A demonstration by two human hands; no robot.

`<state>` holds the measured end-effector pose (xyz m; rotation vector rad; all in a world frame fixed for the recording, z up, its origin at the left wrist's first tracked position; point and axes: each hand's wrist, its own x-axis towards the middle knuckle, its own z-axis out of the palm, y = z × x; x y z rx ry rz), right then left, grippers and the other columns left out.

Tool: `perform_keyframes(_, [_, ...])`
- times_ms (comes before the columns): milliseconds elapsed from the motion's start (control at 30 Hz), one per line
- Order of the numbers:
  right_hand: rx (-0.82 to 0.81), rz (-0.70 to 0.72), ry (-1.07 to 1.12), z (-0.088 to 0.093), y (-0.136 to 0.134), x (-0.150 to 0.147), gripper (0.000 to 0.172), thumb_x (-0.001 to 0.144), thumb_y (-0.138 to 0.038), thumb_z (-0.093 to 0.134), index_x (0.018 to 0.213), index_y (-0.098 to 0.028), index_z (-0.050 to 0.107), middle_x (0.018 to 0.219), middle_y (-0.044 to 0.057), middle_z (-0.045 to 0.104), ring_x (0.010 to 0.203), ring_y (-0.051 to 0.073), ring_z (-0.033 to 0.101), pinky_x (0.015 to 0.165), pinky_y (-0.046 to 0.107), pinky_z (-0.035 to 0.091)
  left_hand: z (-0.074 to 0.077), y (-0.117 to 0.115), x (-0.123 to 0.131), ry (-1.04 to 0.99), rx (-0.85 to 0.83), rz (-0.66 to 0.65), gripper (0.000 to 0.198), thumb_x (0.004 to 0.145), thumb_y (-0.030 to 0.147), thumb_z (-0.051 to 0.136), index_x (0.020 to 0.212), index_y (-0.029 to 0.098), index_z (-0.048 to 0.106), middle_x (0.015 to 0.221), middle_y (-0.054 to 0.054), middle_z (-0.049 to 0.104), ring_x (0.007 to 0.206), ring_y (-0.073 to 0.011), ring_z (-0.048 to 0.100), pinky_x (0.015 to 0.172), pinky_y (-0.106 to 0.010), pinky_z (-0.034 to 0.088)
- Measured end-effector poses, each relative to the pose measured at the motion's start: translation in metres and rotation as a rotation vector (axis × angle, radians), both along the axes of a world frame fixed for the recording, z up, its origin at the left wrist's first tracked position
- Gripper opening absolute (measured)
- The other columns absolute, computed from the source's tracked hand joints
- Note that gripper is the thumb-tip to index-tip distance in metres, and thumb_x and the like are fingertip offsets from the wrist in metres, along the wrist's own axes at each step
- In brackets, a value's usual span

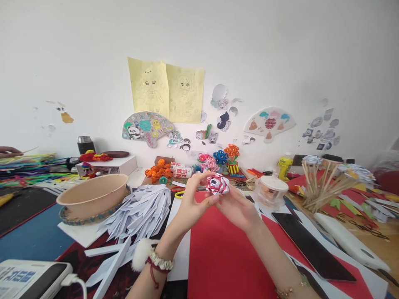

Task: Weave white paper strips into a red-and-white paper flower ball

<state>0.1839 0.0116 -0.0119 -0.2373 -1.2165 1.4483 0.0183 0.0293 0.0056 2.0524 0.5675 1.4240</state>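
Note:
A small folded-paper flower (217,184) in red and white, with a dark centre, is held up in front of me. My left hand (195,201) pinches its left side between thumb and fingers. From the right, my right hand (238,207) closes on its underside and right edge; some of those fingers are hidden behind the flower. Below both hands lies a large red sheet of paper (227,253). A pile of folded white paper strips (141,211) is left of my left wrist.
At the left stand a beige bowl (93,193) and a white power bank (31,278) with a cable. A black phone (311,245), a lidded cup (271,189) and wooden sticks (321,187) are on the right. Another person's hand (9,151) shows at the far left.

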Motion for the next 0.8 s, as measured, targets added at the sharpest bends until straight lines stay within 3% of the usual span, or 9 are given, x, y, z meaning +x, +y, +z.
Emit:
perform_keyframes(167, [-0.022, -0.071, -0.037, -0.003, 0.003, 0.000, 0.039, 0.083, -0.056, 0.072, 0.108, -0.026, 0.077, 0.109, 0.007, 0.076, 0.090, 0.024, 0.071, 0.091, 0.040, 0.053, 0.002, 0.001, -0.006, 0.040, -0.009, -0.045, 0.041, 0.087, 0.039, 0.070, 0.125, 0.028, 0.059, 0.128, -0.006, 0.063, 0.111, -0.0265, 0.058, 0.099, -0.040, 0.044])
perform_keyframes(433, [-0.050, -0.163, -0.009, -0.003, 0.002, -0.004, 0.052, 0.069, -0.041, 0.089, 0.118, -0.033, 0.071, 0.116, 0.001, 0.074, 0.098, 0.019, 0.069, 0.095, 0.033, 0.051, 0.009, 0.004, -0.017, 0.076, 0.023, -0.008, 0.050, 0.086, 0.032, 0.072, 0.133, 0.029, 0.056, 0.126, -0.008, 0.063, 0.106, -0.0235, 0.059, 0.087, -0.035, 0.050])
perform_keyframes(667, [-0.047, -0.293, -0.041, -0.003, -0.003, -0.009, 0.055, 0.067, -0.033, 0.091, 0.118, -0.031, 0.071, 0.126, 0.004, 0.069, 0.111, 0.023, 0.064, 0.105, 0.039, 0.045, 0.015, 0.005, -0.025, -0.002, 0.128, 0.144, 0.009, 0.091, 0.028, 0.065, 0.098, 0.023, 0.067, 0.101, -0.005, 0.068, 0.086, -0.0181, 0.058, 0.079, -0.032, 0.047])
perform_keyframes(800, [-0.031, -0.279, -0.064, -0.001, -0.005, -0.011, 0.053, 0.069, -0.033, 0.090, 0.119, -0.031, 0.070, 0.130, 0.005, 0.068, 0.116, 0.024, 0.062, 0.108, 0.042, 0.043, 0.017, 0.000, -0.022, -0.012, 0.197, 0.180, 0.004, 0.090, 0.024, 0.066, 0.087, 0.021, 0.066, 0.089, -0.002, 0.067, 0.081, -0.0168, 0.058, 0.073, -0.030, 0.045])
